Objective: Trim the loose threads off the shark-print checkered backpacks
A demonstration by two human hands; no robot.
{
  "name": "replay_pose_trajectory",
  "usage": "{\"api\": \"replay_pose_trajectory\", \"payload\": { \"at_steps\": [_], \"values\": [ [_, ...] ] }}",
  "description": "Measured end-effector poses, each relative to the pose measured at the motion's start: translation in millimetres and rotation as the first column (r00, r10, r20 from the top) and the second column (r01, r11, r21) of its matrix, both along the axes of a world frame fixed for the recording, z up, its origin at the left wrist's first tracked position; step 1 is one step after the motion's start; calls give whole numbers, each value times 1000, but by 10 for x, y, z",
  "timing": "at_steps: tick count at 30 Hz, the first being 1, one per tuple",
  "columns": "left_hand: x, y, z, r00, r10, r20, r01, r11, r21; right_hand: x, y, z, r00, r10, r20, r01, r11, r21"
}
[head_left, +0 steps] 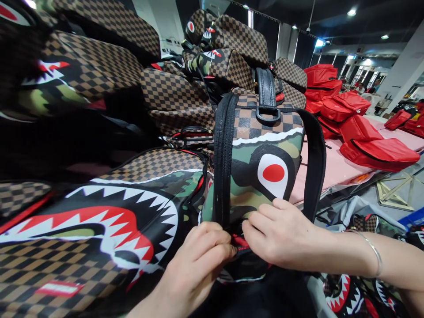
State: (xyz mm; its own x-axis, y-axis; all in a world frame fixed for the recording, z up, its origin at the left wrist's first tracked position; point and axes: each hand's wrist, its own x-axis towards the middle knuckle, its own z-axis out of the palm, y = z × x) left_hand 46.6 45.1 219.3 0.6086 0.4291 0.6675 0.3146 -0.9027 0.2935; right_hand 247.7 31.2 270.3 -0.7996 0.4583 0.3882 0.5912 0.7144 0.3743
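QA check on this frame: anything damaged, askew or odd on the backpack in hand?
Nothing stands out. The backpack stands upright, print and straps look intact. Left hand and right hand pinch its lower edge by the black strap; that spot is hidden by the fingers.

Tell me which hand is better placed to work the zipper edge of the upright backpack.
Probably the left hand: its fingers pinch right at the foot of the black zipper strip on the backpack. The right hand lies flatter beside it, pressing the camouflage panel, seemingly steadying.
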Motion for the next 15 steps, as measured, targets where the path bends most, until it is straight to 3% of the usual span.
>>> {"api": "replay_pose_trajectory", "payload": {
  "at_steps": [7,15],
  "values": [
    [-29,-8,-17,1000,24,-9,-24,1000,6,-8,4,62,999,34,21,-33,999,-42],
    [-18,-9,-92,999,0,48,-1,1000,31,-58,-15,6,998,27,65,-28,1000,8]
  ]
}}
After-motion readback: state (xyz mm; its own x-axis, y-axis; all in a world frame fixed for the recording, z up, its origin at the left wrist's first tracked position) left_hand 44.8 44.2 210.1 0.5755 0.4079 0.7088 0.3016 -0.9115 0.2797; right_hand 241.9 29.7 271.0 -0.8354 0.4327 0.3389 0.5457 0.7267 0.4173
